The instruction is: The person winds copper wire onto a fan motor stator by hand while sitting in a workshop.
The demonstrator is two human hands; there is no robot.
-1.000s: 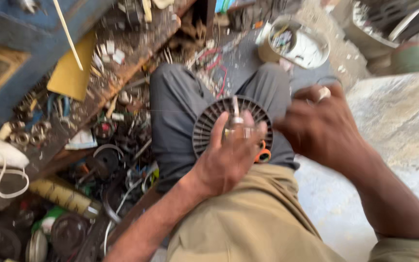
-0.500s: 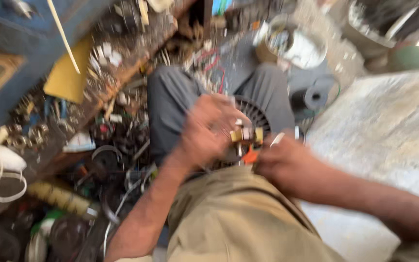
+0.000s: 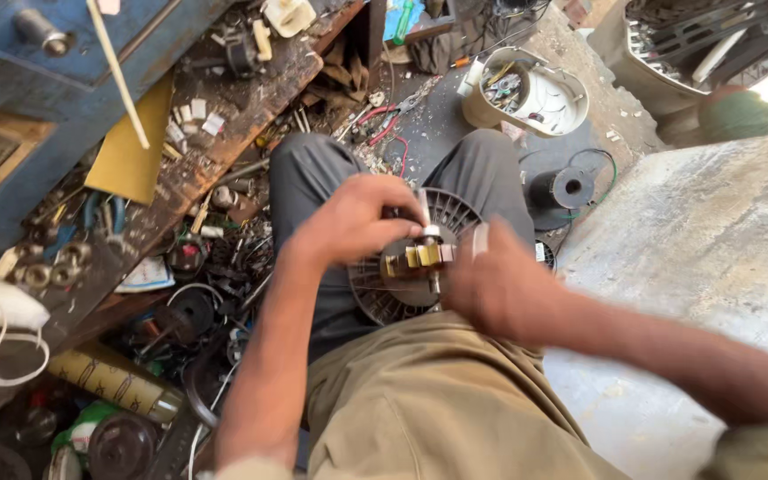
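A round dark slotted fan housing [image 3: 384, 289] lies on my lap between my knees. A small brass-coloured rotor on a metal shaft [image 3: 423, 255] stands at its middle. My left hand [image 3: 353, 222] grips the housing and rotor from the upper left. My right hand [image 3: 491, 284] closes on the rotor from the right, its fingers blurred and partly hiding the housing's right side. Both hands touch each other around the shaft.
A cluttered wooden ledge [image 3: 224, 116] with small metal parts runs along the left. A white bucket of parts [image 3: 526, 93] and a black wire spool [image 3: 562, 191] stand beyond my knees. A grey concrete slab [image 3: 695, 258] fills the right. A yellow spray can [image 3: 113, 382] lies lower left.
My right hand swung from the far right of the housing down and in to the rotor. My left hand shifted up over the housing's top left.
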